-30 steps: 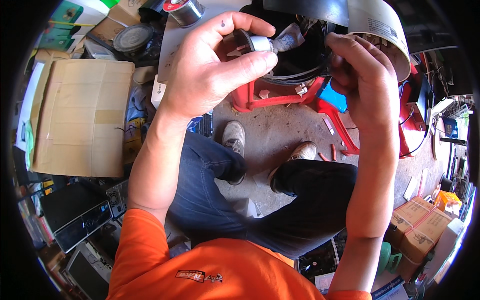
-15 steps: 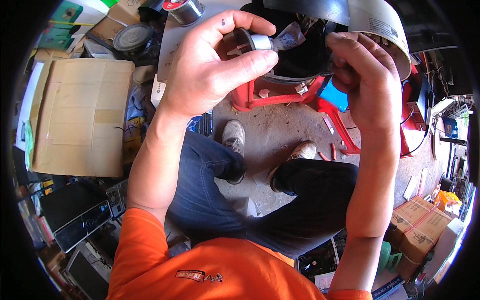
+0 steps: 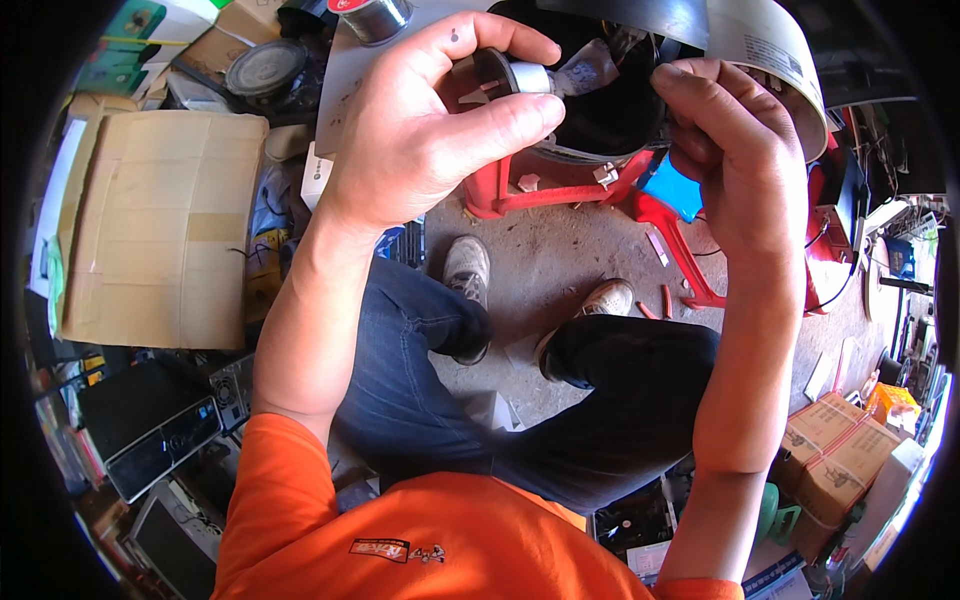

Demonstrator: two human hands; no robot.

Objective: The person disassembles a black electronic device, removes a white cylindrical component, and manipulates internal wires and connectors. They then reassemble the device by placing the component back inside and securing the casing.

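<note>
Hands: two, left hand point(image 3: 420, 130) pinching one small metal cylinder point(image 3: 520, 76); right hand point(image 3: 735, 150) curled, its hold unclear.
Stool: one red plastic stool point(image 3: 560, 190).

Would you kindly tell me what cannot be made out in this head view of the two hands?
- Small grey cylinder: the left hand covers its rear end.
- Right hand: its fingertips curl away, so its grip is unseen.
- Black housing: cut off by the top edge.
</note>
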